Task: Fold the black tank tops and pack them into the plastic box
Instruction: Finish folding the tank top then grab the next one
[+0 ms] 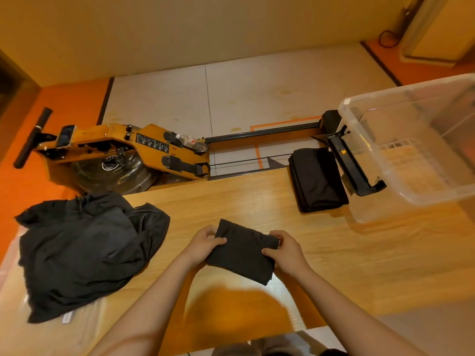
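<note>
**Folded top held at both ends**

We pinch the folded tank top (243,251) by its two short edges, thumbs on top and fingers curled beneath. This probably keeps the layers from slipping. Left hand (203,244) and right hand (288,253) sit level over the table (359,265). The unfolded pile (84,250) lies at nine o'clock. The folded stack (317,179) lies at one o'clock, just beside the plastic box (385,155).

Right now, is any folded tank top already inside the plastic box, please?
No, the plastic box holds no cloth; the folded stack lies on the table beside it.
</note>
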Demonstrator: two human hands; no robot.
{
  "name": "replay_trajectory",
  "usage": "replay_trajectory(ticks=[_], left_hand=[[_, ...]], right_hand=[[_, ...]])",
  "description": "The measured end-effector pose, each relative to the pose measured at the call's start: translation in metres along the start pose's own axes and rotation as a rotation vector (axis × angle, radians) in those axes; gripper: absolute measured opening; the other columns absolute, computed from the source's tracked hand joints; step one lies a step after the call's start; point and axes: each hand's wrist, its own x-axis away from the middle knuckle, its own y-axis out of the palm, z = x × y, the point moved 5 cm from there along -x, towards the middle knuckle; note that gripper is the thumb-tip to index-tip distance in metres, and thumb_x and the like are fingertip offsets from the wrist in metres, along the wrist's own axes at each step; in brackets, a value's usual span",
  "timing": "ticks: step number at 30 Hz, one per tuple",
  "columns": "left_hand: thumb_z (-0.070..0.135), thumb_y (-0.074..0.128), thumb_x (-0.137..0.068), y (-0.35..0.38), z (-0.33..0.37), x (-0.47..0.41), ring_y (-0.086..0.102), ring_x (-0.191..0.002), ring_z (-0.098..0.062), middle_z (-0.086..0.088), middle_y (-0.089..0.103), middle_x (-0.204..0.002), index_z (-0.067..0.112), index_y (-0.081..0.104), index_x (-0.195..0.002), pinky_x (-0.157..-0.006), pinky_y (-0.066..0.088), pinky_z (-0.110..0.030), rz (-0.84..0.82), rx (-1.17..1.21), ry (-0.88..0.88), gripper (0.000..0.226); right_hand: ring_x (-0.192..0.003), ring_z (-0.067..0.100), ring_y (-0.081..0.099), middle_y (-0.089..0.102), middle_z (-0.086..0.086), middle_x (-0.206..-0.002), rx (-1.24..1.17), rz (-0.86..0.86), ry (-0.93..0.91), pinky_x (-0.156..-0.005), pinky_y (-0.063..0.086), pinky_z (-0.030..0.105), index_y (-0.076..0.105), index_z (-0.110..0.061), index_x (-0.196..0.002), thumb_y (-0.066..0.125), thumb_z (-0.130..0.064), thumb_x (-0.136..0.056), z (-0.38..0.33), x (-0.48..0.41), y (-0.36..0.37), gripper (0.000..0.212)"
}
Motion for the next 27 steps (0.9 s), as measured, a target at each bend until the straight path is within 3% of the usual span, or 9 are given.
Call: replay_trajectory(ticks=[3, 7, 9, 11, 14, 17, 21, 24, 27], left_hand=[[0.006, 0.062, -0.091, -0.002, 0.040, -0.004, 0.065, -0.090, -0.017, -0.009, 0.067, -0.103, 0.005, 0.059, -0.107, -0.061, 0.051, -0.015, 0.017, 0.075, 0.119, 0.016], [0.002, 0.064, -0.088, -0.010, 0.096, -0.008, 0.050, -0.104, 0.003, 0.011, 0.059, -0.110, 0.020, 0.060, -0.105, -0.081, 0.039, -0.003, 0.143, -0.139, 0.478, 0.025], [0.001, 0.068, -0.084, -0.017, 0.105, -0.011, 0.044, -0.119, -0.006, 0.009, 0.055, -0.122, 0.029, 0.061, -0.098, -0.098, 0.030, -0.016, 0.234, -0.298, 0.627, 0.033], [-0.001, 0.067, -0.082, -0.019, 0.098, -0.015, 0.038, -0.129, -0.015, 0.003, 0.051, -0.134, 0.030, 0.063, -0.097, -0.106, 0.028, -0.029, 0.250, -0.533, 0.729, 0.035], [0.001, 0.056, -0.088, -0.017, 0.057, -0.018, 0.031, -0.139, -0.021, 0.001, 0.042, -0.147, 0.028, 0.067, -0.109, -0.113, 0.029, -0.040, 0.144, -0.903, 0.681, 0.036], [0.000, 0.047, -0.093, -0.027, 0.030, -0.013, 0.029, -0.142, -0.019, 0.002, 0.038, -0.151, 0.028, 0.061, -0.124, -0.115, 0.023, -0.036, 0.173, -0.886, 0.598, 0.044], [0.021, 0.040, -0.102, -0.006, 0.035, 0.009, 0.015, -0.146, -0.012, 0.013, 0.021, -0.156, 0.030, 0.037, -0.145, -0.119, 0.012, -0.033, 0.345, -0.775, 0.589, 0.045], [0.044, 0.016, -0.100, 0.045, 0.029, 0.015, -0.011, -0.146, -0.010, 0.013, -0.009, -0.156, 0.032, 0.008, -0.152, -0.120, -0.004, -0.033, 0.183, -0.955, 0.570, 0.054], [0.059, -0.008, -0.089, 0.067, 0.012, -0.005, -0.025, -0.143, -0.013, 0.006, -0.016, -0.159, 0.029, -0.008, -0.150, -0.119, -0.015, -0.036, 0.001, -1.182, 0.605, 0.068]], right_hand=[[-0.090, 0.014, 0.060, 0.060, 0.001, -0.102, 0.004, 0.062, -0.080, -0.067, 0.047, 0.015, 0.061, -0.016, -0.101, 0.070, -0.007, -0.081, -0.029, -0.003, -0.020, 0.024], [-0.098, 0.012, 0.047, 0.048, -0.001, -0.108, 0.283, 0.363, -0.470, -0.084, 0.039, 0.021, 0.058, -0.017, -0.094, 0.070, -0.003, -0.075, -0.081, 0.011, -0.051, 0.027], [-0.111, 0.016, 0.043, 0.053, 0.002, -0.113, 0.450, 0.465, -0.637, -0.095, 0.036, 0.030, 0.060, -0.015, -0.093, 0.072, -0.003, -0.069, -0.094, 0.020, -0.053, 0.030], [-0.118, 0.019, 0.046, 0.057, 0.004, -0.116, 0.617, 0.418, -0.654, -0.100, 0.036, 0.036, 0.062, -0.015, -0.094, 0.077, -0.005, -0.064, -0.080, 0.020, -0.043, 0.035], [-0.123, 0.021, 0.051, 0.060, 0.000, -0.121, 0.856, 0.220, -0.523, -0.114, 0.015, 0.032, 0.065, -0.021, -0.100, 0.077, -0.028, -0.068, -0.024, 0.025, -0.012, 0.035], [-0.129, 0.017, 0.045, 0.058, -0.003, -0.128, 0.877, 0.176, -0.445, -0.114, 0.008, 0.032, 0.065, -0.023, -0.111, 0.062, -0.052, -0.077, 0.004, 0.036, 0.001, 0.045], [-0.138, 0.017, 0.031, 0.048, 0.001, -0.143, 0.844, 0.248, -0.513, -0.117, 0.008, 0.034, 0.056, -0.019, -0.132, 0.049, -0.049, -0.088, -0.016, 0.023, 0.001, 0.054], [-0.143, 0.018, 0.021, 0.041, 0.002, -0.150, 0.918, 0.151, -0.515, -0.116, 0.010, 0.037, 0.048, -0.019, -0.140, 0.039, -0.046, -0.093, -0.020, 0.006, 0.011, 0.055], [-0.144, 0.018, 0.017, 0.037, 0.002, -0.153, 0.982, 0.118, -0.438, -0.116, 0.009, 0.038, 0.040, -0.024, -0.144, 0.032, -0.050, -0.097, -0.002, -0.005, 0.012, 0.055]])
